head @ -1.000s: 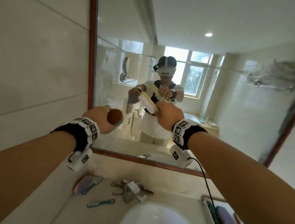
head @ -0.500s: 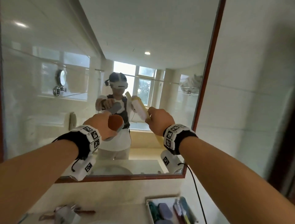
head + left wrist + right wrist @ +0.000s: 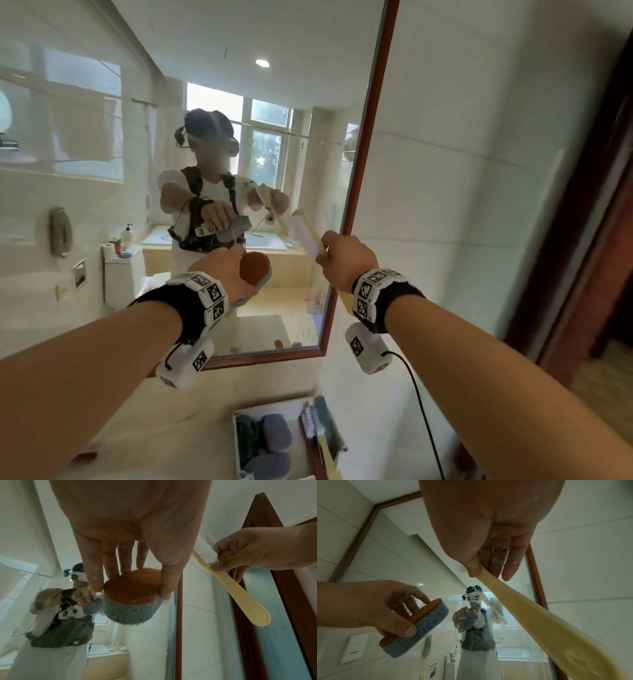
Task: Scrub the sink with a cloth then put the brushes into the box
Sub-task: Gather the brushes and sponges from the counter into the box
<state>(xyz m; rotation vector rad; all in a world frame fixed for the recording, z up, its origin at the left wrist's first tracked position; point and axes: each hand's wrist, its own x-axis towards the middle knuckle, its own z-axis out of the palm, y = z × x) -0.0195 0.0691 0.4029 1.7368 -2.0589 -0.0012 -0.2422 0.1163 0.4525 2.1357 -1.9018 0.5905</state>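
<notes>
Both hands were raised in front of the wood-framed wall mirror [image 3: 368, 144], well above the counter. Left hand [image 3: 226, 270] gripped an oval sponge scrubber, orange pad on a blue-grey foam body [image 3: 132, 596], thumb on one edge, fingers on the other, orange face toward the palm. Right hand [image 3: 346, 262] pinched a cream plastic long-handled brush with white bristles [image 3: 228, 582] at the neck, thumb against curled fingers; bristle head pointed up toward the mirror, handle ran down past the wrist. The two items were near each other, not touching. White rectangular box [image 3: 236, 445] sat on the beige countertop [image 3: 164, 421] below the hands, by the wall. It already held purple-blue oval sponges, something dark green, and a few long-handled brushes along its right side.
</notes>
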